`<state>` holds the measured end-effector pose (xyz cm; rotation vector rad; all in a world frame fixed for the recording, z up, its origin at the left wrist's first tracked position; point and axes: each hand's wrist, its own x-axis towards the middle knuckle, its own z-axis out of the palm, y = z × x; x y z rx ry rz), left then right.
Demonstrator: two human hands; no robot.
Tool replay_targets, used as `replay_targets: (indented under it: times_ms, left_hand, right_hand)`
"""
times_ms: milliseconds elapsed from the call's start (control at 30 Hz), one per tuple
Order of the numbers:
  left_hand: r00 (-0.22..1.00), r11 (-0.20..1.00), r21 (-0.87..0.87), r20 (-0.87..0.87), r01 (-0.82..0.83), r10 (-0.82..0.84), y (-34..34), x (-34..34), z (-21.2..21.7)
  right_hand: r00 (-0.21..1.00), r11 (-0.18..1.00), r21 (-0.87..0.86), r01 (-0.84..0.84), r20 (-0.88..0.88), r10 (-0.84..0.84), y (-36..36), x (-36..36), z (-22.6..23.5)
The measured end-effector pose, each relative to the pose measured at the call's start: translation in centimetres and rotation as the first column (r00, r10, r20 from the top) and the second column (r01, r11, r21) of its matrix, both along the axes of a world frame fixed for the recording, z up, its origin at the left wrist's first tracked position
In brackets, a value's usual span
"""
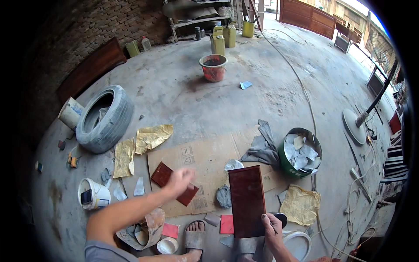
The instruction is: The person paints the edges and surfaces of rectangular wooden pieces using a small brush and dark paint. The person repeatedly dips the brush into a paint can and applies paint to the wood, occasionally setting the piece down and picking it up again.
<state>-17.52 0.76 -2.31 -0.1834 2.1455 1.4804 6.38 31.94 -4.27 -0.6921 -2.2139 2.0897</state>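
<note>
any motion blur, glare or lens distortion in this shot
Head view: left hand motion-smeared, right hand crisper; head view: sky washed out at upper right, brick wall dim; head view: leaning board looks bowed by the fisheye, corners black.

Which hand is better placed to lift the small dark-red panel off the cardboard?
Left, likely: the left hand is over the small dark-red panel, though blurred, so contact is unclear. The right hand is occupied, gripping the large dark-red panel near its lower right corner.

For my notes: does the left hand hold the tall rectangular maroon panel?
No, the right hand holds this panel by its right edge.
</note>
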Motion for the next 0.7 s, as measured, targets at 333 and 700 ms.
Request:
replay_targets:
  times_ms: [333,700]
  left_hand:
    - [0.856,0.667,0.667,0.51,-0.332,-0.084,0.8,15.6,-3.6]
    - [0.817,0.704,0.521,0.557,-0.484,0.15,2.9,15.6,-3.8]
  right_hand:
    - [0.963,0.952,-0.262,-0.159,0.171,0.208,-2.8,-0.4,0.6]
    - [0.9,0.896,0.077,-0.436,0.038,0.435,-3.4,-0.6,0.2]
